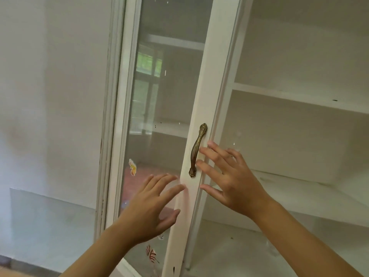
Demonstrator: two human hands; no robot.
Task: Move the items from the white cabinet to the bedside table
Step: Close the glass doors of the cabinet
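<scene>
At the cabinet point(289, 92) front, no items showed on the three bare shelves I could see, so I judged the moving done or the rest hidden. One glass door point(191, 136) stood ajar, one brass handle point(197, 150) on it. My right hand point(229, 176), fingers spread, reached for its edge; my left hand point(151, 204), also spread and holding nothing, hovered by the frame, probably to swing it. Two stickers point(132, 166) sat on the glass.

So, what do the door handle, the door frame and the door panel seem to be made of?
The handle looks like cast metal, perhaps brass, with a dull, aged bronze finish and moulded ends. The door frame seems to be wood or board painted glossy cream-white; dark chips show near its lower edge. The panel is clear glass: it reflects a window, and shelves show through it.
</scene>
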